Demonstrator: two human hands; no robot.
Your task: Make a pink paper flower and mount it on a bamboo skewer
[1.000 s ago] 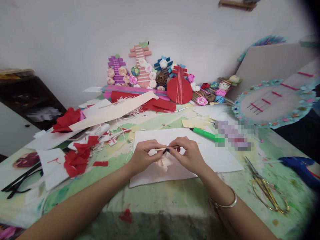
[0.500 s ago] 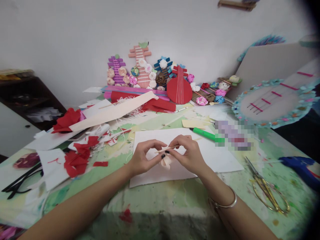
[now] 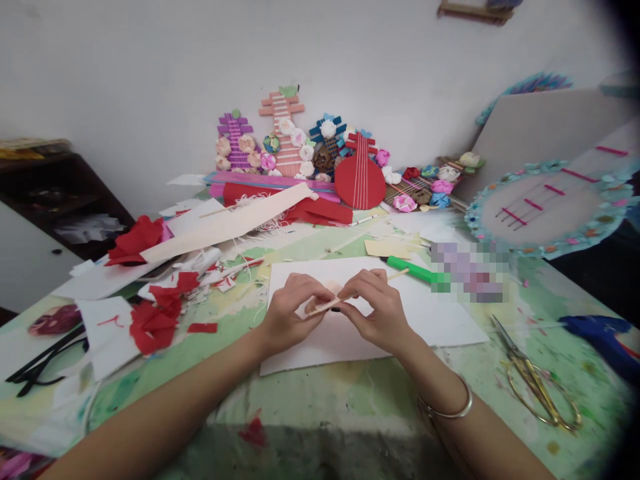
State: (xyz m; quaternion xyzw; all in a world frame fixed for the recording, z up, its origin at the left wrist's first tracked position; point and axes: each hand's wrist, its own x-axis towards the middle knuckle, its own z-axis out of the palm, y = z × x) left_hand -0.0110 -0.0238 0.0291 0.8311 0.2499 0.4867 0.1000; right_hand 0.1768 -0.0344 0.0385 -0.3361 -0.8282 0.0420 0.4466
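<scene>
My left hand (image 3: 293, 312) and my right hand (image 3: 377, 308) meet over a white sheet of paper (image 3: 430, 317), both with fingers closed in a pinch. Between the fingertips is a small cream crepe paper piece (image 3: 325, 306), its edge bunched into a narrow fold. A thin wooden stick (image 3: 399, 274) pokes out past my right fingers, pointing up to the right; the rest of it is hidden. My left thumb and fingers press the crepe paper's left end. A green-handled tool (image 3: 415, 270) with a dark tip lies just beyond my right hand.
Gold-handled scissors (image 3: 533, 377) and a blue glue gun (image 3: 597, 333) lie at right. Red paper scraps (image 3: 155, 320), a long cream crepe strip (image 3: 230, 223) and black-framed glasses (image 3: 47, 363) occupy the left. Decorated paper lutes, one red (image 3: 360, 173), lean against the wall.
The crepe paper hanging below my fingertips has been turned up and is now folded between both hands. The stick's end shows more plainly beyond my right hand.
</scene>
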